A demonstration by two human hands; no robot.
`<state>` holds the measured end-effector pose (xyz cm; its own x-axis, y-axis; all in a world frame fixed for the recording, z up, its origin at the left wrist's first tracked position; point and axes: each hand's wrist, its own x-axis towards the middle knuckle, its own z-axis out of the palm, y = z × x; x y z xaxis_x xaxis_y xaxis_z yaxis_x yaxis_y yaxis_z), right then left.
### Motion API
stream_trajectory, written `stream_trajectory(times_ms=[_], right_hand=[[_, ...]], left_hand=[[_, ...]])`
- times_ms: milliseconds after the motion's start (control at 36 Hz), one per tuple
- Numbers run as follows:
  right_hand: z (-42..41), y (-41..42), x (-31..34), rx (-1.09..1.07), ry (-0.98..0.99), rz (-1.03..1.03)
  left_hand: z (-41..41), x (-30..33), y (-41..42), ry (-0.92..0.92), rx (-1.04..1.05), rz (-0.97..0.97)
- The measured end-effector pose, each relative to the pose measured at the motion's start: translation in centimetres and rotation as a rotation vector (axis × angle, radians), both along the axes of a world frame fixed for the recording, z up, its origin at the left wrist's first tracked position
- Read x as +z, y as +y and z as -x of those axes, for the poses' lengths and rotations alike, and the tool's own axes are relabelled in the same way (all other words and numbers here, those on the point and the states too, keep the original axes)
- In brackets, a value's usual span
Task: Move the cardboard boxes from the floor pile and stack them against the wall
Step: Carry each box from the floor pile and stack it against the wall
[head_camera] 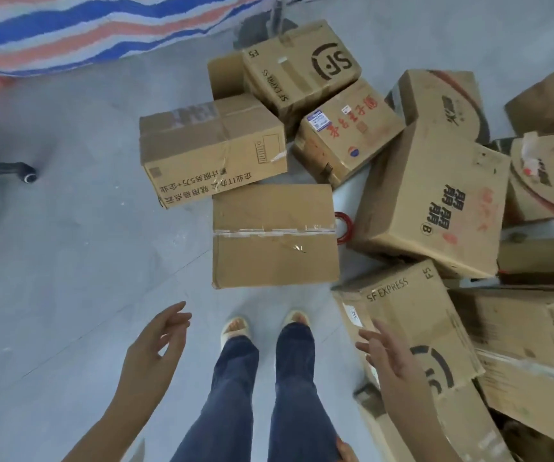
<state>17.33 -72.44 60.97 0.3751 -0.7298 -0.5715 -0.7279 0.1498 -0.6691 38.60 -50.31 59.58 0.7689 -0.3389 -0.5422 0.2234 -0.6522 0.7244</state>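
Note:
A pile of several cardboard boxes covers the grey floor ahead and to my right. A plain taped box (274,235) lies flat just in front of my feet. Behind it sit a box with black printed text (212,145), an SF box (302,66) and a box with red writing (347,131). A large box with bold black characters (435,198) leans at the right, and an SF Express box (409,325) lies beside my right leg. My left hand (155,341) hangs in the air, fingers relaxed and empty. My right hand (385,358) hovers over the SF Express box, fingers spread, holding nothing.
A striped blue, red and white tarp (85,28) covers the far left. Office chair legs with castors (26,173) stand at the left edge. A red tape roll (342,226) lies between boxes. More boxes (528,355) crowd the right. Grey floor (69,278) stretches to my left.

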Motion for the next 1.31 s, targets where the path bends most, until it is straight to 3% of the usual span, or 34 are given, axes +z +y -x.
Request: stream_trajectory(times_ms=[167,333,417,528,639,722,917,1056,1306], right_hand=[[-4.0,-6.8,-12.4,0.127,0.146,-0.049],[-7.4,-14.4,-30.7,0.257,0.295,-0.103],[-8.6,-17.4,-38.5,0.273,0.339,0.005],[-9.2,-20.4,-46.5,0.159,0.391,0.061],[-8.5,-20.8,-50.5,-0.012,0.46,-0.069],[-7.9,-20.7,-51.9,-0.042,0.436,-0.084],[-7.1,-21.4,-49.6,-0.095,0.393,-0.129],[-6.4,-21.1,-44.8,-0.193,0.307,-0.223],[-7.5,-20.2,-32.5,-0.323,0.14,-0.2]], left_hand=[[-3.8,-13.6,-4.9,0.059,0.013,-0.133],[-6.3,-31.3,-10.9,0.153,0.082,-0.286],[-6.7,-38.3,-13.0,0.153,0.159,-0.31],[-7.7,-46.0,-13.1,0.158,0.337,-0.363],[-8.3,-50.5,-12.2,0.253,0.422,-0.37],[-8.2,-52.1,-11.4,0.343,0.409,-0.287],[-7.3,-50.3,-11.1,0.348,0.441,-0.168],[-9.0,-45.7,-9.8,0.337,0.549,-0.191],[-11.0,-33.3,-7.4,0.544,0.559,-0.122]])
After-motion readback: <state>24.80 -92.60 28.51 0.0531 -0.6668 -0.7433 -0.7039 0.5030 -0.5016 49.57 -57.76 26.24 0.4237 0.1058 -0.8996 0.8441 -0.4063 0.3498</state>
